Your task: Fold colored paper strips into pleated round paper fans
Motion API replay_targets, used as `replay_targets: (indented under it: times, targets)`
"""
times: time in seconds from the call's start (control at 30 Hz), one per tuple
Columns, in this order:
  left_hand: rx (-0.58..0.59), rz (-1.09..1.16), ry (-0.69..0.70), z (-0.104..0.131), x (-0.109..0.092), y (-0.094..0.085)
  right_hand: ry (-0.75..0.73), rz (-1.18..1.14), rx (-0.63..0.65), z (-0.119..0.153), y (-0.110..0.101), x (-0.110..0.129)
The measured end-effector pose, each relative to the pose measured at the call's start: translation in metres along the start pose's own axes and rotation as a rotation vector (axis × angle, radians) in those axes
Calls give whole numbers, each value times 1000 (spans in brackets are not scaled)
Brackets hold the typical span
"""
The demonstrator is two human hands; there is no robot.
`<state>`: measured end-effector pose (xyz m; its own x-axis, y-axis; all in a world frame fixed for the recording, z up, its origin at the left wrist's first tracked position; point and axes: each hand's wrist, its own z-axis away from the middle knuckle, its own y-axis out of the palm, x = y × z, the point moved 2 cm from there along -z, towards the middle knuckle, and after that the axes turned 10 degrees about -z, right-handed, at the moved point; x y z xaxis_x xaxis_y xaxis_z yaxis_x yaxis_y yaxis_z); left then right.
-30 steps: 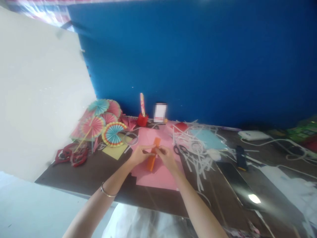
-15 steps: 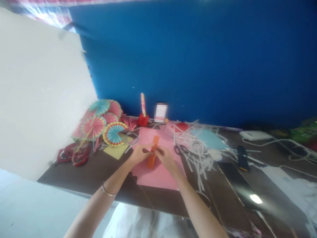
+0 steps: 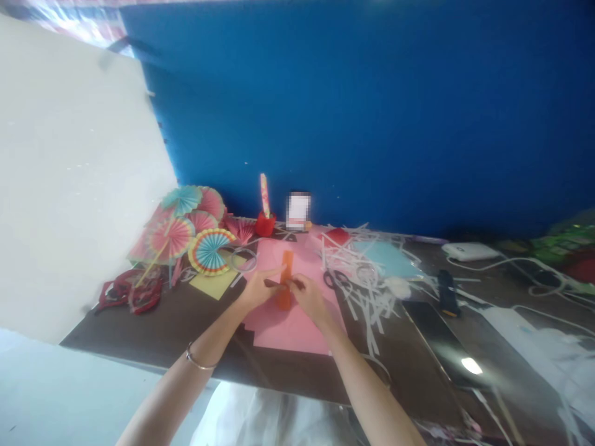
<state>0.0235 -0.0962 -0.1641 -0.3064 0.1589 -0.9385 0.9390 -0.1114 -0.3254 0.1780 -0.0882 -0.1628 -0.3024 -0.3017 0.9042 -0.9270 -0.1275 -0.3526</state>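
A narrow strip of orange paper (image 3: 287,263) stands lengthwise between my hands, over a pink paper sheet (image 3: 297,334) on the table. My left hand (image 3: 258,290) pinches it from the left near the middle, fingers closed. From the right, my right hand (image 3: 307,297) grips the same strip with thumb and fingertips together. Whether the strip is folded into layers is too blurred to tell. Just right of my right hand lies a pair of scissors with dark handles (image 3: 335,279), partly among white paper strips (image 3: 372,297).
Pleated paper fans (image 3: 211,251) pile up at the left, behind red-framed glasses (image 3: 132,291) and a yellow sheet (image 3: 211,282). A red pot (image 3: 265,224) stands at the back. To the right are a light blue sheet (image 3: 388,259), a phone (image 3: 441,341) and a white device with a cable (image 3: 469,251).
The orange strip has turned from a slight rightward slant to nearly upright in view. Both hands keep their pinch on it. The whole scene has shifted a little left.
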Motion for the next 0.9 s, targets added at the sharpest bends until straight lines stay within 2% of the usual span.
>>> replay_targets:
  times: [0.13,0.37,0.5,0.63,0.9]
  targets:
    - [-3,38,-4,0,-2,1,-10,18,-37,2,0,5]
    - [-134,71,94,-2,-2,-3,31,25,71,7,2,13]
    - [-148,125,53,-2,-1,-2,-19,-14,73,7,2,13]
    - [-140,169,22,-1,-4,0,-85,51,81,7,-1,16]
    - [-235,154,-25,0,-5,-4,-76,-10,65,7,3,9]
